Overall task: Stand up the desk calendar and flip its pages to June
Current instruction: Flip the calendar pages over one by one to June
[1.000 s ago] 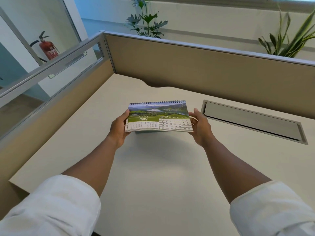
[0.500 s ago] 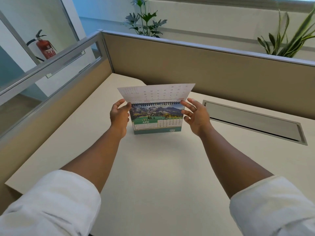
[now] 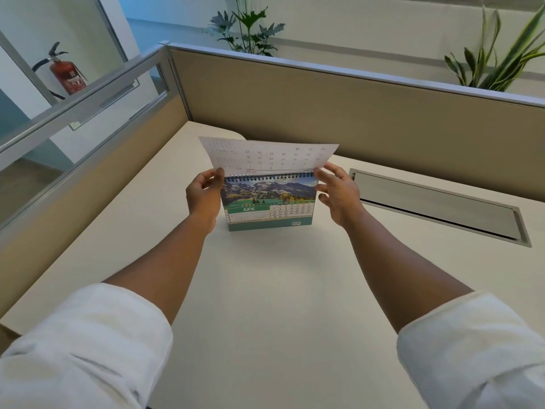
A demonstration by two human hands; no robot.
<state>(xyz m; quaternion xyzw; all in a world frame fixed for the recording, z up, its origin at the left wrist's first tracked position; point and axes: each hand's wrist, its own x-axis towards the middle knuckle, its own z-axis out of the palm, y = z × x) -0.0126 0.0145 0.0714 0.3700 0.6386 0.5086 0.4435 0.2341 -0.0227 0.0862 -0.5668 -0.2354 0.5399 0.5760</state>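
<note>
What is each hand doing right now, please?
Left hand: pinches the flipped white paper calendar page.
Right hand: open, fingertips touching that page's right edge.

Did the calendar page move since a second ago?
Yes. The page swung up and back over the rings, toward the divider wall. The calendar now shows June.

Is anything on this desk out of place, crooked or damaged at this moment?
Only one thing: the calendar stands straight on the desk showing June, but the turned page sticks up above the spiral, not folded behind. The left hand pinches its corner; the right hand touches its edge.
</note>
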